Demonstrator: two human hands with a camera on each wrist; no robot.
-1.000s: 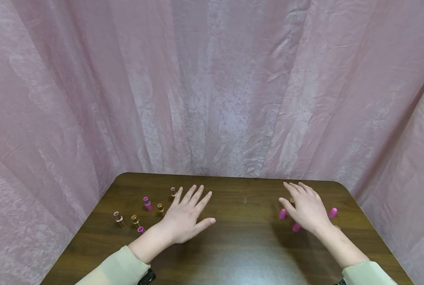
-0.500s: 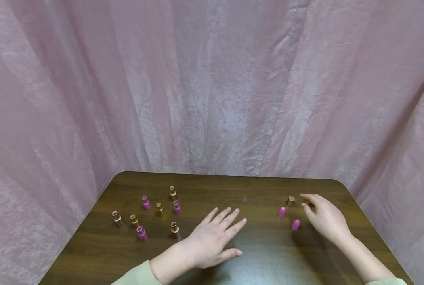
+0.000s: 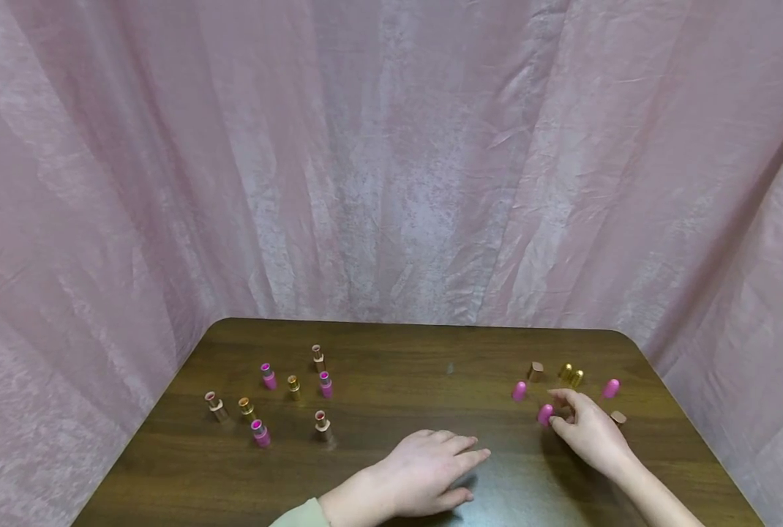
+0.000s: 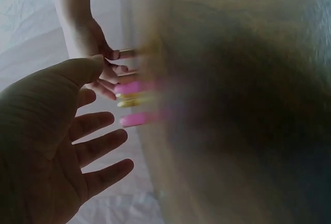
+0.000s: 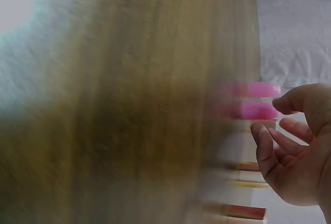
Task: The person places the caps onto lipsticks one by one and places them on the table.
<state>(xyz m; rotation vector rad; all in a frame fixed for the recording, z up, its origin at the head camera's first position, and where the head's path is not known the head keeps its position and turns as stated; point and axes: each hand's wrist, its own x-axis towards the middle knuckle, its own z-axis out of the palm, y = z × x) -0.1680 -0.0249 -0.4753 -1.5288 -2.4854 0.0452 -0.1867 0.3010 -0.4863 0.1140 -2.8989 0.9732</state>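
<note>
My right hand (image 3: 589, 432) reaches around a pink rounded lipstick cap (image 3: 546, 415) on the right of the table. Its thumb is right at the cap and the bent index finger stands on the far side, with a gap beside the cap in the right wrist view. A second pink cap (image 3: 519, 391) stands just left of it. My left hand (image 3: 424, 472) hovers palm down over the front middle of the table, fingers relaxed and holding nothing. Uncapped lipstick tubes stand upright at the left, including a pink one (image 3: 260, 432) and a rose-gold one (image 3: 323, 424).
Behind the right hand stand a rose-gold square cap (image 3: 536, 372), two gold caps (image 3: 571, 375) and another pink cap (image 3: 611, 389). A further rose-gold cap (image 3: 618, 418) is partly hidden by the hand. Pink curtains (image 3: 391, 161) enclose the brown wooden table (image 3: 418, 366).
My left hand has moved right and toward the front edge, uncovering the lipstick tubes. The right hand has passed over the caps and come down at the front pink one.
</note>
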